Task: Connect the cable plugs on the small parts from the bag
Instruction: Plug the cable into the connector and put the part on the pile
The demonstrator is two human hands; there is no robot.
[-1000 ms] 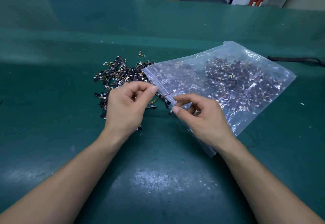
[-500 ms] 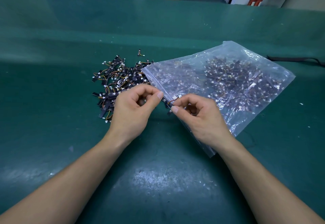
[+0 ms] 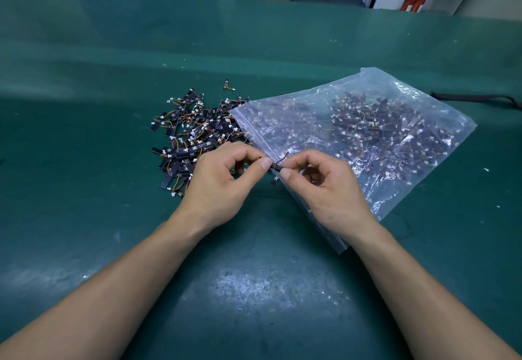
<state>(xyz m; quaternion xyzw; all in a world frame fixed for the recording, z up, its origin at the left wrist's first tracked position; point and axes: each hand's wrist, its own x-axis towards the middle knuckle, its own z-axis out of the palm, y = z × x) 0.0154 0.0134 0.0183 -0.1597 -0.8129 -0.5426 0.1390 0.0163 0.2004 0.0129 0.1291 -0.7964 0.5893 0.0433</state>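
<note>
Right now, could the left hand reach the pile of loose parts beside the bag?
Probably yes: the left hand sits at the near edge of the pile with nothing between, though it is pinching a small part.

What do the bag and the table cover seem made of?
Bag: thin clear plastic film, glossy; it crinkles, glints, and the parts inside show through. Table cover: probably a green rubber or vinyl mat, mostly matte, with pale scuffs near the front edge; I can't tell which.
</note>
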